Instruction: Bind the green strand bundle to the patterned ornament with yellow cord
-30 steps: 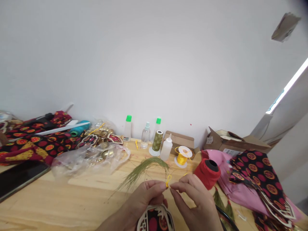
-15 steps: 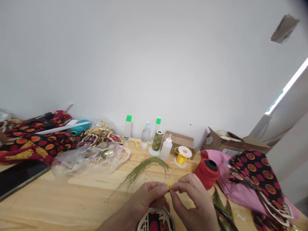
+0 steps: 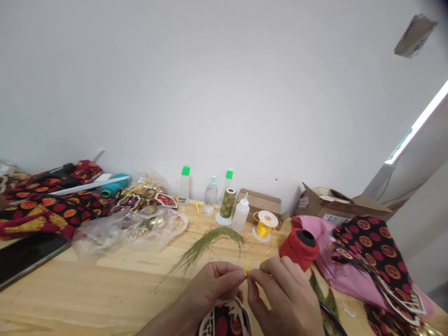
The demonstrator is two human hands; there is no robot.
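Between my two hands is a small knot of yellow cord (image 3: 246, 272), with a thin loop standing up from it. My left hand (image 3: 219, 284) pinches the knot from the left, thumb against forefinger. From the right, the thumb and fingertips of my right hand (image 3: 283, 296) are pressed together at the same knot. Below my left hand hangs a flat ornament (image 3: 226, 319) with a pale cut-out frame over dark patterned fabric; its lower part is out of view. A bundle of olive threads (image 3: 206, 242) lies on the table just beyond my hands.
Behind stand a yellow cord spool (image 3: 263, 228), a white squeeze bottle (image 3: 241, 213), an olive thread cone (image 3: 228, 204) and a red thread cone (image 3: 299, 249). Pink cloth (image 3: 324, 242) and a cardboard box (image 3: 343, 205) are right. Leftward lie a plastic bag (image 3: 129, 235) and a phone (image 3: 31, 256).
My right hand's fingers have drawn closer together at the knot, and the hand has shifted slightly right and down. The yellow loop looks thinner. My left hand keeps its pinch.
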